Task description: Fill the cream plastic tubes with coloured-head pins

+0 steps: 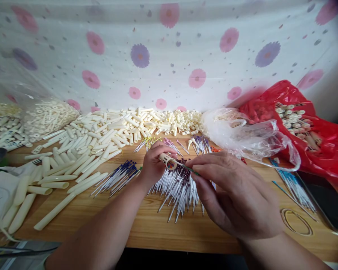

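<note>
My left hand [152, 167] is closed around a cream slotted pen barrel piece [167, 160], its open end turned toward my right hand. Coloured bits show inside that end. Between the thumb and fingers of my right hand [236, 195] is a thin pen refill [187, 167] with a green end. The refill's other end meets the barrel piece's opening; how far in it reaches, I cannot tell. Beneath both hands lies a fan of white refills [176, 193] with dark purple ends. To the left are blue-ended refills [116, 176].
Cream pen tubes [101, 131] heap along the back and left of the wooden table [163, 236]. At right are a clear plastic bag [242, 131], a red bag [332, 142] of pen parts, light-blue refills [297, 187], a dark phone [323, 198] and a wire ring [296, 222].
</note>
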Demonstrator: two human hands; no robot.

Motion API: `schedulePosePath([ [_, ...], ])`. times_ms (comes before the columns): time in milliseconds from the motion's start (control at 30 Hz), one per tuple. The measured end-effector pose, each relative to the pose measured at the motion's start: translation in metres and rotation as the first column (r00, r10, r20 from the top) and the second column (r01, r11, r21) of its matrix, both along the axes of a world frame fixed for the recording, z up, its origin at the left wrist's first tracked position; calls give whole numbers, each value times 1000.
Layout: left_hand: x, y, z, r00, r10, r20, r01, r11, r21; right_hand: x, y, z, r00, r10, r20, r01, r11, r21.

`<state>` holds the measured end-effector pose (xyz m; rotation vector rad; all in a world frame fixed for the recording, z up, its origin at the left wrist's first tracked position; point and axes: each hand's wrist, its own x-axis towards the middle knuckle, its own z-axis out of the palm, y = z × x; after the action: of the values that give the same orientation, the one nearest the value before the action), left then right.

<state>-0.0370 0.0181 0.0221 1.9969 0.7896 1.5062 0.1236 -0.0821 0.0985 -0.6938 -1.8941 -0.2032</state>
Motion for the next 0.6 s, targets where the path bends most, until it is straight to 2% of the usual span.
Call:
schedulePosePath([
  [167,-5,3,-4,997,38,-66,-33,997,66,-7,13,-13,994,-12,-109,9,1000,-22],
  [367,-12,-2,1,984,24,-175,-4,993,117,-6,28,-19,976,-108,-191,78,985,-156],
  [600,-11,-2,5,985,125,-122,-97,972,216,4,36,-19,979,-79,-188,35,974,-223],
])
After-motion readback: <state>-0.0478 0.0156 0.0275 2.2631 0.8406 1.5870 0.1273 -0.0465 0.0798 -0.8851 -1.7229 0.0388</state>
